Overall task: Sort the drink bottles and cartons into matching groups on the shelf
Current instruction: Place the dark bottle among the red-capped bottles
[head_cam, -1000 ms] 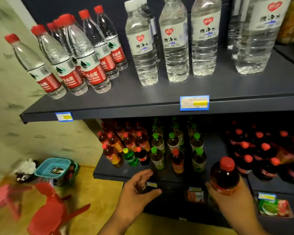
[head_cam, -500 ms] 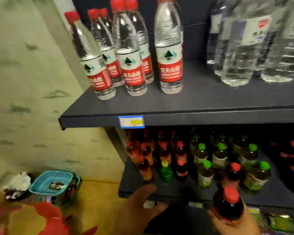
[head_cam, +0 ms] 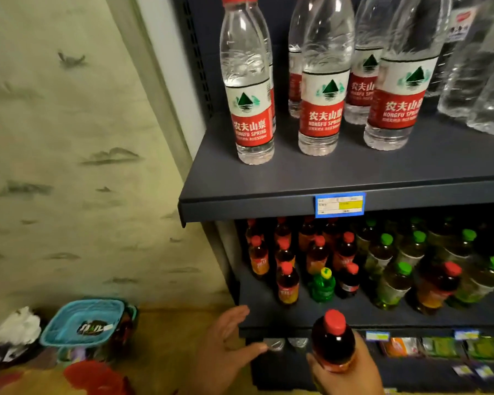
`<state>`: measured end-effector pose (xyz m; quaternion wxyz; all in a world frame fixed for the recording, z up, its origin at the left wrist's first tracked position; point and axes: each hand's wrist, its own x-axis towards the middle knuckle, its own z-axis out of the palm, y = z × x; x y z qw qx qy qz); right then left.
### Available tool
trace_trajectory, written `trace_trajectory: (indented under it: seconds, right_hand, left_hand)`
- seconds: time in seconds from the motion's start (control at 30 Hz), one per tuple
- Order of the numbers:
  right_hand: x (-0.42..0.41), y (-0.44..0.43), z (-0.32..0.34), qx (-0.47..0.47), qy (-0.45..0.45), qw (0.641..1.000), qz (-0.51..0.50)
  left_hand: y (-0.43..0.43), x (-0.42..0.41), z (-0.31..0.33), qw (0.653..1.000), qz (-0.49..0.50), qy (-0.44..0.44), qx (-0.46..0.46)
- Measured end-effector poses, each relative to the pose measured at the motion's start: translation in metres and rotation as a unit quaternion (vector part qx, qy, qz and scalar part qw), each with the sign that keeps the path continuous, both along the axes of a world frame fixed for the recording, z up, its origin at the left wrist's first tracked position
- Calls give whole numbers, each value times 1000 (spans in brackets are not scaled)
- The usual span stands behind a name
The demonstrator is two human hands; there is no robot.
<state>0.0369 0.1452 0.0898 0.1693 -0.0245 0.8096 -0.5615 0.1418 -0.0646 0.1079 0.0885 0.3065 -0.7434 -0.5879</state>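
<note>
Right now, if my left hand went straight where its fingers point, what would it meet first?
Probably the front edge of the lower shelf, just ahead of the left hand; depth is unclear.

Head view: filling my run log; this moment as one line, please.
right hand: grips red-capped bottle | left hand: open by shelf edge | bottle: unshelved

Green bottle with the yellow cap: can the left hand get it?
Probably yes. The left hand is open by the front edge of the shelf, and the green bottle stands in the front row with bare shelf before it. Red-capped bottles crowd both sides, so it may be a tight fit.
</note>
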Motion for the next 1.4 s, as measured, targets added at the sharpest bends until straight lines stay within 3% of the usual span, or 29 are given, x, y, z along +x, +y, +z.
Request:
trace_trajectory:
  seconds: [0.13, 0.33, 0.57, 1.07, 1.4]
  right_hand:
    - [2, -33, -14, 7, -11, 999, -32]
    - [-7, -71, -26, -17, -8, 1000, 12]
    - [-16, -133, -67, 34, 24, 998, 50]
    - [-57, -212, -124, 22, 40, 999, 12]
    - [-61, -227, -143, 20, 33, 999, -16]
  left_hand:
    - [-24, 9, -5, 1000, 14, 0, 14]
    - [-42, 16, -6, 1000, 26, -4, -6]
    - [-58, 24, -18, 998, 35, -5, -42]
    - [-82, 33, -57, 996, 72, -42, 1]
    - [-70, 73, -65, 986, 98, -113, -80]
